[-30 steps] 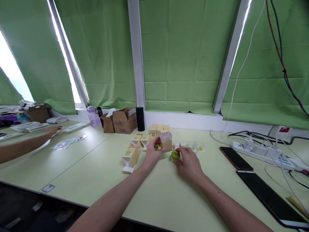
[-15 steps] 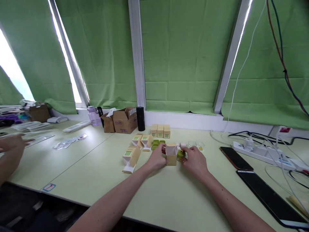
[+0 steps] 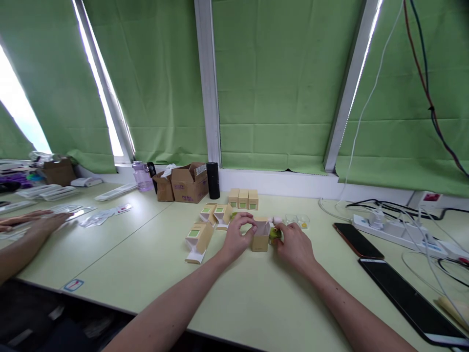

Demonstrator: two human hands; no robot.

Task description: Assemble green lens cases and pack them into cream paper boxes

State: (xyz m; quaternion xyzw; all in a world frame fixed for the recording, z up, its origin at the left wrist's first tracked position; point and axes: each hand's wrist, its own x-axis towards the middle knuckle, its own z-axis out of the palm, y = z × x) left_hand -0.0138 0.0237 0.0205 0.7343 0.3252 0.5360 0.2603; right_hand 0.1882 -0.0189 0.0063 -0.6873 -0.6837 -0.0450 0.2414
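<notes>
An upright small cardboard box (image 3: 260,242), its top open, stands on the table between my hands. My left hand (image 3: 237,237) is at its left upper edge, thumb and fingertips closed on the rim. In my right hand (image 3: 295,243) is a small green jar (image 3: 274,234), gripped just right of the box and partly hidden by the fingers. Behind my left hand, the green pieces are mostly covered. Several similar boxes with open flaps (image 3: 199,236) lie to the left. Three closed boxes (image 3: 243,199) stand in a row at the back.
Clear plastic cups (image 3: 302,221) sit behind my right hand. Two dark phone-like devices (image 3: 406,298) and a power strip (image 3: 399,237) with cables lie right. A brown carton (image 3: 190,185) and black cylinder (image 3: 213,181) stand back left. Another person's hands (image 3: 49,222) work at far left.
My left hand has risen from the box's left side to its upper edge, covering more of the green pieces. My right hand barely moved. The other person's hands reached farther over the table.
</notes>
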